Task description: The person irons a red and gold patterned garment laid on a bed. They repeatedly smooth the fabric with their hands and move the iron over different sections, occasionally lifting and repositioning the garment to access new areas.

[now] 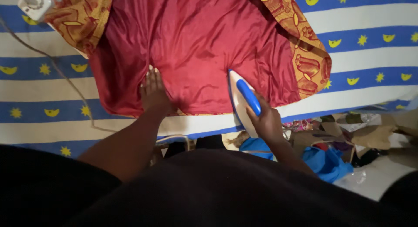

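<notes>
Red satin cloth [196, 48] lies spread flat over a blue-and-white striped sheet [370, 53] printed with yellow stars and moons; the sheet seems to serve as padding beneath the work, though what it covers cannot be told. The cloth fills the middle and far part of the view, its near hem close to the sheet's near edge. Patterned gold-and-orange borders [311, 57] fold out at its far left and right sides.

A white iron with a blue handle [246, 98] rests sole-down on the near right part of the cloth, its tip pointing far and slightly left, its heel hanging over the near hem. The right hand [266, 120] is wrapped around the rear of the handle, fingers closed on it, which keeps the sole flat against the fabric.

The left hand [153, 92] lies palm down on the cloth to the left of the iron, fingers spread and pointing far, well apart from the hot sole. It looks placed to pin the slippery satin, judging by the creases running outward from it.

A thin grey cord [65, 77] runs across the sheet on the left toward a white plug block [32, 5] at the far left corner. Near and to the right, below the sheet's edge, sits a heap of mixed cloths, among them a bright blue piece [326, 161].
</notes>
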